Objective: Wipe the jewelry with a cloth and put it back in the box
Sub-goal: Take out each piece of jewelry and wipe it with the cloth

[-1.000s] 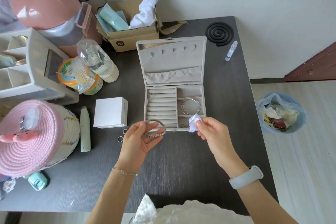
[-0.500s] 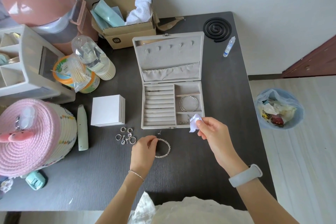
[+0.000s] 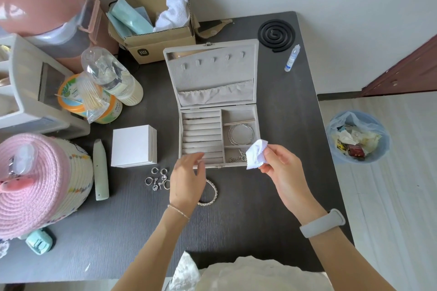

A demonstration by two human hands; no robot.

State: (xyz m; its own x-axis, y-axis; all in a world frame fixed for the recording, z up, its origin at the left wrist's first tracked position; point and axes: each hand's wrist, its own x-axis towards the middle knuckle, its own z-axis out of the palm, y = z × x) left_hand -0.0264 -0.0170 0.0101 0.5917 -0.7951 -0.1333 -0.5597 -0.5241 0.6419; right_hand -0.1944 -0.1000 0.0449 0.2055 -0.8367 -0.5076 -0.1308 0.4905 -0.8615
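The grey jewelry box (image 3: 256,125) stands open mid-table, its lid leaning back. Thin silver bangles (image 3: 241,134) lie in its right middle compartment, and small chain pieces (image 3: 237,158) in the one below. A beaded silver bracelet (image 3: 212,192) lies on the table in front of the box, partly hidden by my left hand (image 3: 188,181), which hovers above it with fingers apart and empty. My right hand (image 3: 282,169) pinches a small white cloth (image 3: 256,153) over the box's front right corner. Several silver rings (image 3: 158,178) lie left of the bracelet.
A white square box (image 3: 134,145) and a pale green pen-like tool (image 3: 100,172) lie left of the rings. A pink woven basket, bottles, a cardboard box and a drawer unit crowd the left and back. A black coil (image 3: 276,34) and dropper bottle (image 3: 292,58) sit back right. A bin (image 3: 357,137) stands on the floor.
My left hand lowered the beaded bracelet from the air onto the table, let it go, and is lifting toward the box. My right hand has kept the cloth in place.
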